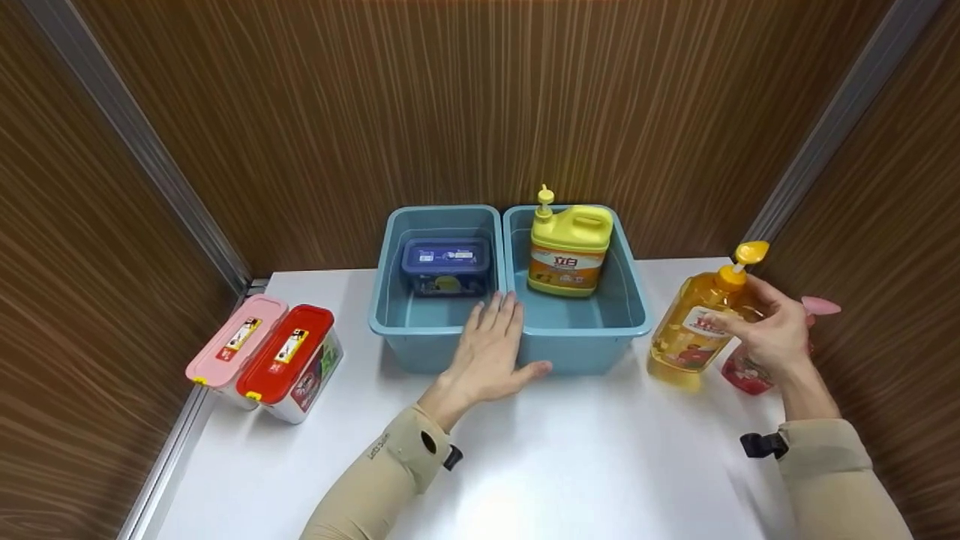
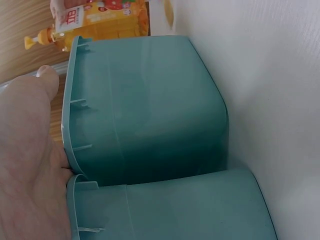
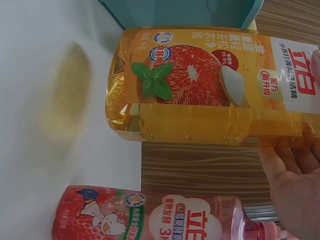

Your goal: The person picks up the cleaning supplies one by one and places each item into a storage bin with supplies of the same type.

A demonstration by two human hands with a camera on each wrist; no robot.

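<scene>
My left hand (image 1: 486, 356) lies with straight fingers across the adjoining front rims of two blue-green bins, the left bin (image 1: 420, 354) and the right bin (image 1: 577, 354). A dark blue lidded box (image 1: 446, 259) sits in the left one; a yellow dish soap jug (image 1: 570, 244) with a pump stands in the other. My right hand (image 1: 776, 337) grips an orange dish soap bottle (image 1: 679, 330) near its shoulder, thumb over the label. That bottle tilts right, just off the table in the right wrist view (image 3: 190, 80). Behind the hand is a pink pump bottle (image 1: 746, 373).
Two lidded tubs, one pink (image 1: 244, 337) and one red (image 1: 292, 352), stand side by side at the left of the white table (image 1: 570, 450). Wood-grain panels (image 1: 450, 97) enclose the back and both sides.
</scene>
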